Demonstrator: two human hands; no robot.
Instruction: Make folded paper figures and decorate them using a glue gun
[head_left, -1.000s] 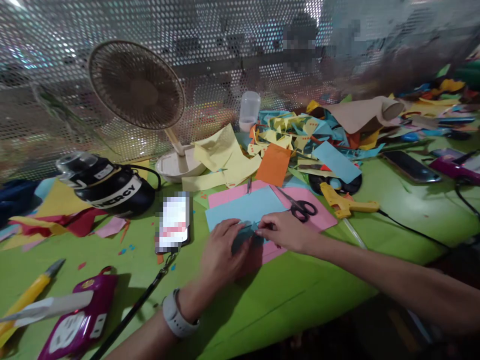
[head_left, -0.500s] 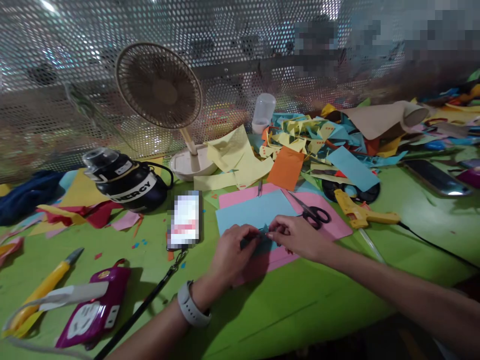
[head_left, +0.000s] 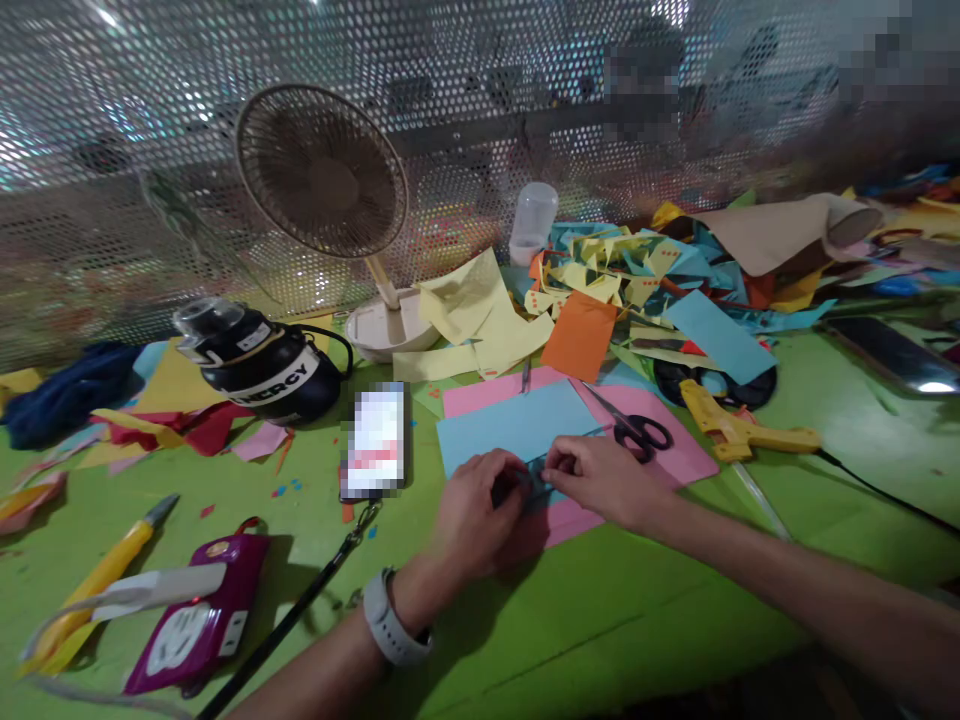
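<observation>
Over a light blue paper sheet (head_left: 510, 420) and a pink sheet (head_left: 694, 450), my two hands meet with fingertips close together. A small blue paper piece (head_left: 537, 478) lies between them, its shape mostly hidden by fingers. My left hand (head_left: 476, 510), with a pale watch on the wrist, is curled and pinches its left side. My right hand (head_left: 607, 482) pinches the right side with thumb and forefinger. Just beyond the right hand, open-bladed scissors (head_left: 646, 432) with black handles rest on the pink sheet. A small narrow metal tool (head_left: 526, 377) lies at the sheets' far edge.
A yellow glue gun (head_left: 742, 432) with a cord lies right, by a dark phone (head_left: 896, 352). Behind are an orange card (head_left: 580, 335), heaped paper scraps (head_left: 622, 255) and a fan (head_left: 326, 180). Leftward are a black bottle (head_left: 274, 375), lit phone (head_left: 375, 440), yellow cutter (head_left: 112, 570) and purple pouch (head_left: 199, 610).
The whole view has shifted slightly, so things appear a little further right. My fingers have moved slightly around the small blue paper, which both hands still hold.
</observation>
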